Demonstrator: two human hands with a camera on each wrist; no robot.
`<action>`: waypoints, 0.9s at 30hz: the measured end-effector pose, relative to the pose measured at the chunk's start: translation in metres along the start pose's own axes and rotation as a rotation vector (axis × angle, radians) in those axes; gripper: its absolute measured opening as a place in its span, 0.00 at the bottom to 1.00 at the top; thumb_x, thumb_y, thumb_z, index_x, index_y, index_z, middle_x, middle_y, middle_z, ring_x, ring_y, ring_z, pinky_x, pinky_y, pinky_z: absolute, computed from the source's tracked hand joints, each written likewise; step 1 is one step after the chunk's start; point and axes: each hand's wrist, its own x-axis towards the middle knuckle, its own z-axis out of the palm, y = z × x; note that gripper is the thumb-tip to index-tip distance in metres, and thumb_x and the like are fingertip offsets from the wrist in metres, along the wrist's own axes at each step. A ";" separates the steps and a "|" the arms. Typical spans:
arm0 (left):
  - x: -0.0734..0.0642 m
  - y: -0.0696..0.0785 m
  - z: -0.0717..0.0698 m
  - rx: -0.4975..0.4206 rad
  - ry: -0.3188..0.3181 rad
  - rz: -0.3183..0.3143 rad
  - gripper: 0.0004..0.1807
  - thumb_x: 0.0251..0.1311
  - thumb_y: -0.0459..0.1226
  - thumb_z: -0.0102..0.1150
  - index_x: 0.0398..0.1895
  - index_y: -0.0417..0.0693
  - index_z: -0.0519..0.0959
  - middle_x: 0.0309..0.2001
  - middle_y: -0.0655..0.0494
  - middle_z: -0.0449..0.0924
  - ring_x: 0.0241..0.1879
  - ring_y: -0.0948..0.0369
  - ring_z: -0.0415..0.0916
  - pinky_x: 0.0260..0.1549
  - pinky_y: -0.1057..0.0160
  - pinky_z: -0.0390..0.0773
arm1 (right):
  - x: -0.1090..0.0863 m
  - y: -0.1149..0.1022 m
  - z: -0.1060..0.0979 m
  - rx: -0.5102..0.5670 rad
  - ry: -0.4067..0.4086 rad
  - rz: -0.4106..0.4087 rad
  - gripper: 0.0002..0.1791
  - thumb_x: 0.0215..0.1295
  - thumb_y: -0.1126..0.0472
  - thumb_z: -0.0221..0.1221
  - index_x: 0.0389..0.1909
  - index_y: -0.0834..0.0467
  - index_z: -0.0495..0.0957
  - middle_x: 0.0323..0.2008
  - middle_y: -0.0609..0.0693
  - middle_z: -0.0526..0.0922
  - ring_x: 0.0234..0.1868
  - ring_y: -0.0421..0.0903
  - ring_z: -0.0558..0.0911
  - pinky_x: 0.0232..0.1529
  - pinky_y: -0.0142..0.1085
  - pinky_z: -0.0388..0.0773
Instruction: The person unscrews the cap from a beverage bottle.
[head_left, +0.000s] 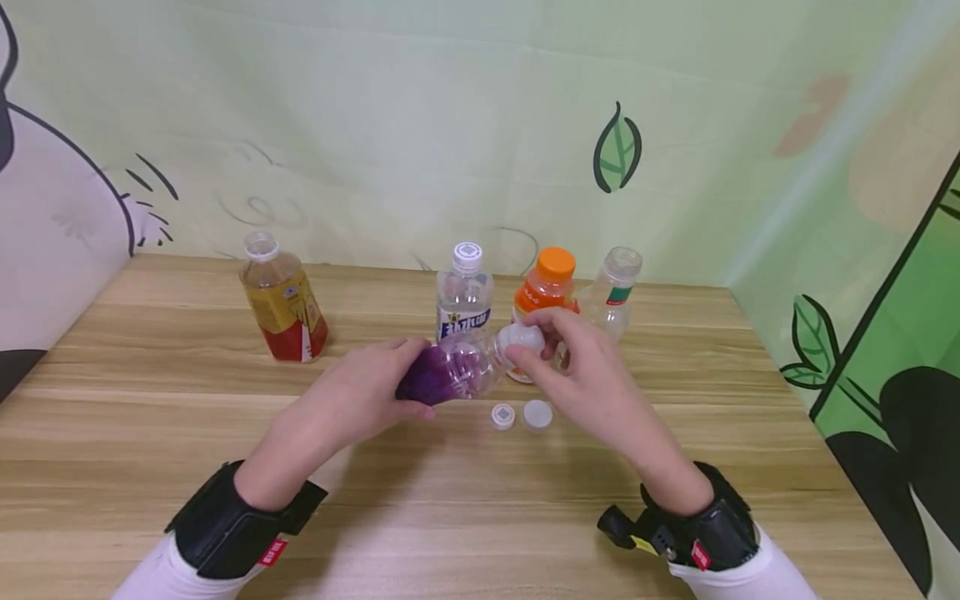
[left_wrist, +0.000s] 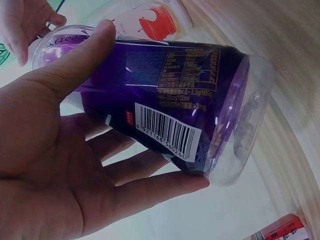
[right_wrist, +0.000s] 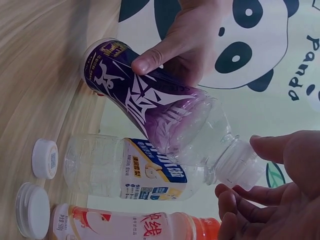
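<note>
My left hand (head_left: 356,392) grips a clear plastic bottle (head_left: 457,367) with a dark purple label, tilted with its neck toward the right. In the left wrist view the thumb lies along one side of the label, and the fingers are behind, near the barcode. The bottle's translucent whitish cap (right_wrist: 241,165) is on the neck. With thumb and fingers, my right hand (head_left: 588,375) pinches this cap. Below the hands, a small white cap (head_left: 502,416) and a wider white cap (head_left: 537,415) lie on the table.
Behind the hands stand a white-capped clear bottle (head_left: 465,287), an orange-capped bottle (head_left: 553,271) and an uncapped clear bottle (head_left: 621,271). An uncapped bottle (head_left: 288,304) with a gold and red label stands left on the wooden table (head_left: 150,417). A printed cloth (head_left: 375,125) hangs behind.
</note>
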 end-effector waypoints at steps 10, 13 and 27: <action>0.002 -0.001 0.001 -0.007 0.001 -0.004 0.35 0.57 0.47 0.77 0.61 0.39 0.74 0.50 0.43 0.83 0.48 0.48 0.82 0.49 0.46 0.81 | -0.001 0.000 -0.002 0.012 -0.005 -0.065 0.19 0.67 0.63 0.69 0.56 0.62 0.79 0.43 0.50 0.82 0.39 0.46 0.76 0.35 0.36 0.76; 0.002 -0.002 0.001 -0.005 0.002 -0.005 0.34 0.58 0.48 0.76 0.61 0.39 0.75 0.50 0.43 0.83 0.48 0.49 0.82 0.49 0.46 0.81 | 0.000 0.000 -0.003 0.009 -0.009 -0.090 0.19 0.67 0.64 0.69 0.57 0.62 0.79 0.45 0.50 0.82 0.41 0.45 0.76 0.35 0.36 0.77; 0.001 -0.002 0.002 0.004 0.024 0.010 0.33 0.57 0.47 0.77 0.59 0.38 0.75 0.49 0.43 0.82 0.47 0.49 0.82 0.48 0.46 0.81 | -0.001 -0.002 -0.006 -0.012 -0.037 -0.135 0.23 0.65 0.70 0.68 0.60 0.62 0.77 0.55 0.51 0.81 0.42 0.45 0.77 0.36 0.36 0.80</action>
